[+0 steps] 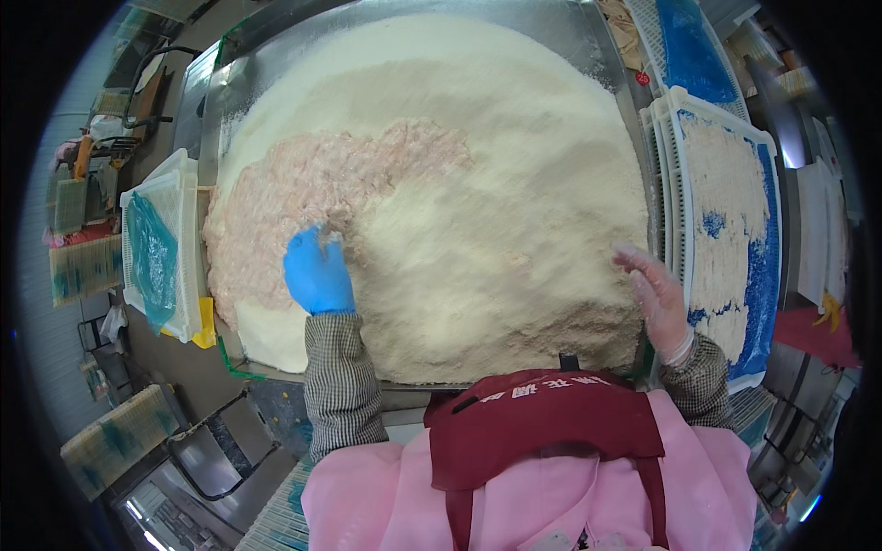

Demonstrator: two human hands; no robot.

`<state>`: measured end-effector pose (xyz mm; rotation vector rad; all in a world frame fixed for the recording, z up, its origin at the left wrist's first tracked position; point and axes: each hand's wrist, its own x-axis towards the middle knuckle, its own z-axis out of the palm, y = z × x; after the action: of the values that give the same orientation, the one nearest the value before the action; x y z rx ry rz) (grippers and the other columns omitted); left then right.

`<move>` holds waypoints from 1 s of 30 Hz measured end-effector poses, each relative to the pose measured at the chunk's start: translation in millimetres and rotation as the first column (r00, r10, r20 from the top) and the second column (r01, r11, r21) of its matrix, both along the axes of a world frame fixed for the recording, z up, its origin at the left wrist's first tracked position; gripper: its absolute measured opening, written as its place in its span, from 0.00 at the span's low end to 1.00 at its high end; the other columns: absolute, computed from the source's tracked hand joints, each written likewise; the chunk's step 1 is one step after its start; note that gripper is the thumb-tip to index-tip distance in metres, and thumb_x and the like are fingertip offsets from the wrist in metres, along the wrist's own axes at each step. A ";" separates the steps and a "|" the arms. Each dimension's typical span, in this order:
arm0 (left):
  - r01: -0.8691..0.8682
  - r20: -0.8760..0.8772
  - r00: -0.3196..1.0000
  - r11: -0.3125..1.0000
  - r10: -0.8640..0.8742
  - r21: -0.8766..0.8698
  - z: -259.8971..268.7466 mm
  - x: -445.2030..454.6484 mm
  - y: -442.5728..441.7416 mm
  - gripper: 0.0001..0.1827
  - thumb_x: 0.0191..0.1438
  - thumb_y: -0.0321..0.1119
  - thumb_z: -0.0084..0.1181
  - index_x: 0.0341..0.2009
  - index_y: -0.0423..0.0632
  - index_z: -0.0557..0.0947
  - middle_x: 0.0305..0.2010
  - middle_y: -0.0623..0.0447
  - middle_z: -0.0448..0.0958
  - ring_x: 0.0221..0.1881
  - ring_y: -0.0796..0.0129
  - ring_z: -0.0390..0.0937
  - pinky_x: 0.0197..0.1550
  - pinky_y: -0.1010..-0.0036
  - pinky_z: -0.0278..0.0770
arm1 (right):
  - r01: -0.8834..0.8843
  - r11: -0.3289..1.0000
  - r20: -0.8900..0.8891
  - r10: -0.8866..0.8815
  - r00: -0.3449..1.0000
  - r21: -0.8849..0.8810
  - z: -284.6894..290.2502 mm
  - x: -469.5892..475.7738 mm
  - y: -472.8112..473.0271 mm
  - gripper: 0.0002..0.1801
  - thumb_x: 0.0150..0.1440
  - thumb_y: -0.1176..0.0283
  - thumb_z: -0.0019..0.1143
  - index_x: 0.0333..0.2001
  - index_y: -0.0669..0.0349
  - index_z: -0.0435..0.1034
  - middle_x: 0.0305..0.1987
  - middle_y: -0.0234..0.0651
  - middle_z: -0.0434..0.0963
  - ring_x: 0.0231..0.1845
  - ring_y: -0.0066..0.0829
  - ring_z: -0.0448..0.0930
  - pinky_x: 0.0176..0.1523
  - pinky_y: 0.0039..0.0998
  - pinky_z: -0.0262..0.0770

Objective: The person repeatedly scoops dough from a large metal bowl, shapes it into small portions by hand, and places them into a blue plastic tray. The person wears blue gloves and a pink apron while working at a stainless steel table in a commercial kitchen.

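My left hand (319, 272), in a blue glove, is at the right edge of a pale pink mass of raw minced or shredded meat (296, 179). Its fingers are bent, and their tips are too blurred to show whether they grip any meat. In a thin clear glove, my right hand (658, 296) hovers by the right rim of the metal tray with fingers apart and nothing seen in them. A broad heap of pale breadcrumb-like powder (448, 275) fills most of the tray (231, 86). Browner, clumped crumbs (579, 330) gather near the front right.
Stacked white plastic crates (679, 206) stand right of the tray. The top one holds rows of crumb-coated strips (723, 186) on blue sheeting (761, 275). To the left is another white crate (186, 248) with green plastic film (151, 255). A maroon apron (544, 434) borders the tray's front edge.
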<state>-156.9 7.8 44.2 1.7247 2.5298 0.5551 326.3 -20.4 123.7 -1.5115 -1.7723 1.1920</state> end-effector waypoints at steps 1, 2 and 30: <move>-0.004 0.065 0.998 0.999 0.007 -0.050 -0.7 -1.1 -7.1 0.17 0.60 0.39 0.65 0.51 0.45 0.86 0.52 0.44 0.83 0.50 0.52 0.81 0.53 0.60 0.80 | 0.017 0.999 -0.056 -0.019 0.998 -0.037 -5.5 -8.6 -6.7 0.21 0.72 0.68 0.48 0.64 0.66 0.72 0.58 0.42 0.80 0.60 0.32 0.79 0.66 0.32 0.71; 0.001 0.059 0.998 0.997 0.003 -0.079 -10.1 3.4 -12.5 0.16 0.61 0.39 0.65 0.50 0.44 0.86 0.48 0.44 0.83 0.48 0.52 0.81 0.51 0.59 0.79 | 0.031 0.997 -0.112 -0.039 0.993 -0.075 -10.6 -18.7 -12.6 0.21 0.72 0.69 0.48 0.64 0.66 0.72 0.58 0.42 0.81 0.59 0.32 0.80 0.66 0.32 0.71; 0.013 0.513 0.858 0.999 0.006 -0.034 -27.7 10.2 -73.8 0.07 0.61 0.32 0.62 0.41 0.43 0.86 0.46 0.45 0.81 0.46 0.52 0.80 0.49 0.62 0.79 | -0.490 0.708 -0.466 0.252 0.848 -0.509 -136.6 -183.4 -31.3 0.21 0.72 0.61 0.47 0.59 0.62 0.75 0.53 0.41 0.85 0.56 0.32 0.84 0.62 0.30 0.77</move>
<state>-146.7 -66.0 16.5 1.3344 2.1380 0.8338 142.9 -51.6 -12.9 -1.1141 -1.5413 2.2820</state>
